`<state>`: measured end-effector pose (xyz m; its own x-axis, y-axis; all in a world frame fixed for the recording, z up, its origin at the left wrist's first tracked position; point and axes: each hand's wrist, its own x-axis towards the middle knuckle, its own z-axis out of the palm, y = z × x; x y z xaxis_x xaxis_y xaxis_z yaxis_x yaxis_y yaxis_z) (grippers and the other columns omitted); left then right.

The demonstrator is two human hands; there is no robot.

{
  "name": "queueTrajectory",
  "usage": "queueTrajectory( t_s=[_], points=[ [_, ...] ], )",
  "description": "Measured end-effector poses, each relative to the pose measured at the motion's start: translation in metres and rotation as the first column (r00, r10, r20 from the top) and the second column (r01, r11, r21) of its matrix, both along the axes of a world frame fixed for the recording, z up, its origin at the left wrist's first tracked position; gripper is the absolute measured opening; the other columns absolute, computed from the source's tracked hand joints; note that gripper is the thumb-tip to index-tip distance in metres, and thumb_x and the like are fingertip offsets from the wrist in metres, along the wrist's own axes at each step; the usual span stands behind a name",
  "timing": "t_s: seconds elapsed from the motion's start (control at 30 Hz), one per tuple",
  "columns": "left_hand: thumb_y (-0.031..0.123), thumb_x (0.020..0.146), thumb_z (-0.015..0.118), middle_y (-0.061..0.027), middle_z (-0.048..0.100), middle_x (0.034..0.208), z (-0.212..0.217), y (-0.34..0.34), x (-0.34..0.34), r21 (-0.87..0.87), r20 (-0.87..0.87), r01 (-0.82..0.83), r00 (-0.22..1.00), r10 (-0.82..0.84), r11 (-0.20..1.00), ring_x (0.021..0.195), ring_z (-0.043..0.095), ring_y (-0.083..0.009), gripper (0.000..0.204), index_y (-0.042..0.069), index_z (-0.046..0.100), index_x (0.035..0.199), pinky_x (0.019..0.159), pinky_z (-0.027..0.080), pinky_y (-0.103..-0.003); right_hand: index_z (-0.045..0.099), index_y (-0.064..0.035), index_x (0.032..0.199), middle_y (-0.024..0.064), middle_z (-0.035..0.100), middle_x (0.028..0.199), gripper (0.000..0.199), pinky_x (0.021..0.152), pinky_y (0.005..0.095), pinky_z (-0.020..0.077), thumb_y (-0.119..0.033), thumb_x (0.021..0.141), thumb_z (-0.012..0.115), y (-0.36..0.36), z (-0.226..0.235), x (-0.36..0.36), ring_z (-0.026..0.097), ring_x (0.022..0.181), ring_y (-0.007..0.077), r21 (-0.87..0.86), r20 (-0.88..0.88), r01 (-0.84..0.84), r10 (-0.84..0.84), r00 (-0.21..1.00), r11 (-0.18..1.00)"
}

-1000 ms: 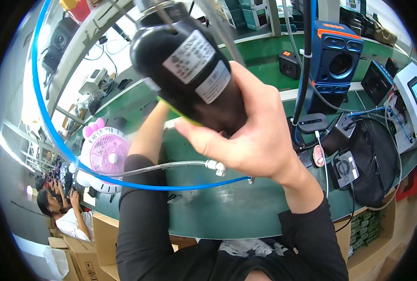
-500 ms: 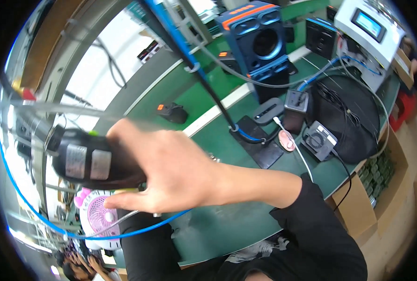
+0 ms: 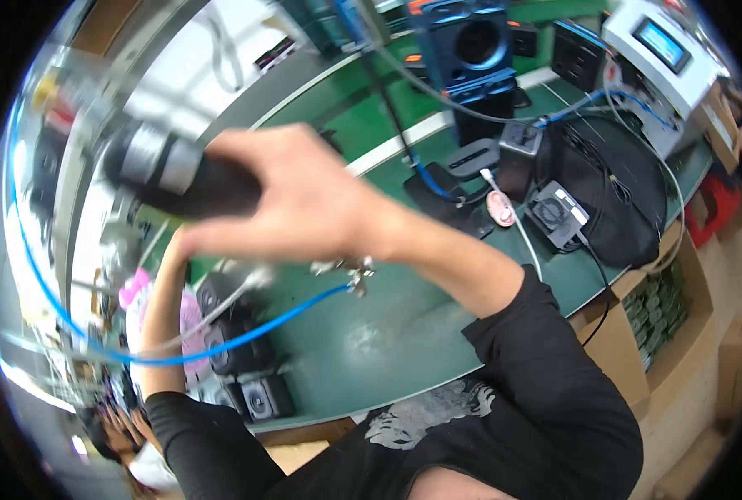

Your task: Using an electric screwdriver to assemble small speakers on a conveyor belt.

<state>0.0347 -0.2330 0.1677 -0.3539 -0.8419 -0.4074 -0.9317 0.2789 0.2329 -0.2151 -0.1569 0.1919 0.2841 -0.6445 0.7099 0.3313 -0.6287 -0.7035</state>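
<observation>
My right hand (image 3: 304,196) is raised over the left part of the bench, blurred, its fingers wrapped round a black rounded handheld tool (image 3: 221,185) with two pale labels. The tool's exact kind is not clear. Up from the lower left comes my left forearm (image 3: 164,308). Its hand is hidden behind my right hand and the tool, so its fingers do not show. Below my right hand a blue air hose (image 3: 279,321) joins small metal fittings (image 3: 356,271) above the bench. A pink and white fan (image 3: 189,329) stands partly behind my left forearm.
Small black speakers (image 3: 258,396) stand at the bench's left edge. Farther back are a large blue-black speaker (image 3: 471,50) and a white device with a screen (image 3: 662,50). A round black bag (image 3: 629,200) with cables lies right, above an open carton (image 3: 679,333).
My right hand and the black tool have moved up in the picture. My left forearm has risen into sight at the left. The small speakers beside the fan now show.
</observation>
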Motion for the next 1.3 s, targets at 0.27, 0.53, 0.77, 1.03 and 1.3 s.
queueTrajectory(
  t_s=[0.27,0.53,0.77,1.03,1.3],
  points=[
    [0.032,0.081,0.074,-0.0242,0.057,0.131,-0.047,0.135,-0.023,0.413,-0.329,0.139,0.944,0.005,0.900,0.117,0.055,-0.0245,0.084,-0.007,0.034,0.145,0.103,0.043,-0.035,0.057,0.0006,0.110,0.0081,0.064,0.089,0.048,0.070,0.0317,0.0503,-0.038,0.087,0.071,-0.007,-0.001,0.012,0.062,0.072,0.0158,0.092,0.050,-0.243,0.239,0.970,0.966],
    [0.031,0.092,0.066,-0.0195,0.060,0.130,-0.119,0.150,0.001,0.359,-0.620,0.014,0.750,0.228,0.933,0.116,0.059,-0.0248,0.061,-0.003,0.047,0.138,0.098,0.046,-0.035,0.053,0.0028,0.110,0.0056,0.059,0.075,0.045,0.055,0.0281,0.0488,-0.033,0.090,0.071,-0.003,0.020,0.041,0.057,0.056,0.0152,0.134,0.050,-0.409,0.406,0.913,0.903],
    [0.034,0.095,0.058,-0.0219,0.066,0.116,-0.133,0.174,-0.001,-0.034,-0.525,-0.197,0.838,0.150,0.980,0.109,0.063,-0.0362,0.046,0.005,0.059,0.130,0.095,0.049,-0.041,0.050,-0.0011,0.108,0.0044,0.051,0.079,0.053,0.062,0.0297,0.0411,-0.052,0.094,0.056,-0.015,0.038,0.037,0.049,0.062,0.0132,0.108,0.028,-0.725,0.727,0.686,0.680],
    [0.049,0.082,0.069,-0.0270,0.060,0.120,-0.146,0.211,-0.041,-0.532,-0.419,-0.373,0.896,0.146,0.760,0.115,0.057,-0.0383,0.080,-0.010,0.048,0.131,0.100,0.044,-0.044,0.050,-0.0004,0.107,0.0060,0.051,0.079,0.063,0.063,0.0299,0.0420,-0.059,0.087,0.061,-0.017,0.047,0.058,0.052,0.062,0.0146,0.089,0.009,-0.766,0.769,0.639,0.636],
    [0.049,0.064,0.081,-0.0141,0.054,0.105,-0.152,0.210,-0.045,-0.539,-0.262,-0.277,0.953,0.154,0.796,0.103,0.053,-0.0267,0.082,-0.007,0.049,0.115,0.094,0.043,-0.035,0.051,-0.0010,0.106,0.0068,0.052,0.080,0.061,0.065,0.0323,0.0419,-0.059,0.088,0.057,-0.030,0.031,0.071,0.052,0.063,0.0159,0.140,-0.011,-0.781,0.789,0.614,0.609]
  ],
)
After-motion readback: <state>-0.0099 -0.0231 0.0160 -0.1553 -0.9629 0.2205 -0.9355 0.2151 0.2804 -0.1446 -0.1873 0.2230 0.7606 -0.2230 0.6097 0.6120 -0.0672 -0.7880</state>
